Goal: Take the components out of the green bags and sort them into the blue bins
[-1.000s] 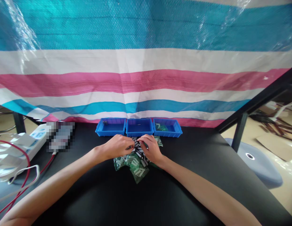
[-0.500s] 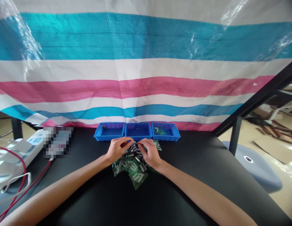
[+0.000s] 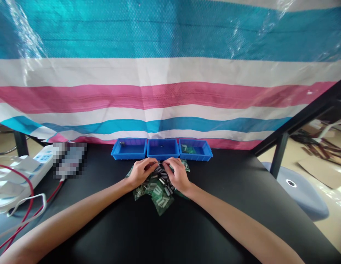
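Observation:
Both my hands curl over a heap of small black cylindrical components [image 3: 162, 179], which look like capacitors with thin metal leads. The heap lies on torn green plastic bags [image 3: 161, 200]. My left hand [image 3: 141, 172] rests on its left side and my right hand [image 3: 178, 176] on its right side. Their fingertips nearly meet above the heap, and a thin lead shows between them. My fingers hide whatever they may pinch. Three blue plastic bins stand just beyond my hands: left bin [image 3: 128, 156], middle bin [image 3: 162, 157] and right bin [image 3: 195, 157].
The black table [image 3: 104, 227] carries a white power strip [image 3: 41, 163], red cable [image 3: 46, 196] and a pixelated object [image 3: 69, 159] at left. A striped tarp [image 3: 170, 95] hangs behind the bins. A black metal frame [image 3: 305, 123] stands at right.
The view dipped and came back up. My hands stay over the heap, shifting only slightly, with the fingertips a little closer together.

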The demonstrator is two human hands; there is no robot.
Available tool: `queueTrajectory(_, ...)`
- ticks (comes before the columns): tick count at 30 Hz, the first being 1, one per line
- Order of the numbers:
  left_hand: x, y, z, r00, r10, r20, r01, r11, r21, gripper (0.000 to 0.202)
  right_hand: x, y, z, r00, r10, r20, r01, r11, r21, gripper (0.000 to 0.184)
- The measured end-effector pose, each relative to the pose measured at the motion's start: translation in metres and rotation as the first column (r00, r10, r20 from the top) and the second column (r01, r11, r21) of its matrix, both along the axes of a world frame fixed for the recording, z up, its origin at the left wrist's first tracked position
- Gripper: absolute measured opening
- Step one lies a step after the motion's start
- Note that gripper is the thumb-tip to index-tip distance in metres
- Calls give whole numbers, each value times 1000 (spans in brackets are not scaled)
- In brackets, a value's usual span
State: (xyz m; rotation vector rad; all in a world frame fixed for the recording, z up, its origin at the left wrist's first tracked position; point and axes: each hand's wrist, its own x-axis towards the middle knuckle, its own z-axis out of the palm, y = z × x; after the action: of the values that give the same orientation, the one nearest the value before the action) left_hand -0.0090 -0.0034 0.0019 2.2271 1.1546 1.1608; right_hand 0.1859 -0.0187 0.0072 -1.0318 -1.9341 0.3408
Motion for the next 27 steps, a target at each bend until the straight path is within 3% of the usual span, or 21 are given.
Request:
queueTrajectory(9,0,-3,3,1000,1,13,-3,991,131,17,-1,1,-5,999,-22,26,21,1000,9,15)
queueTrajectory(19,-4,-2,-2,997,-75,34,65,972,226,12,-1,1,-2,998,3,62,-4,1000,17,28)
queueTrajectory(27,-4,-8,2,998,-62,16,59,990,130,20,-1,3,-6,997,8,82,-10,1000,23,35)
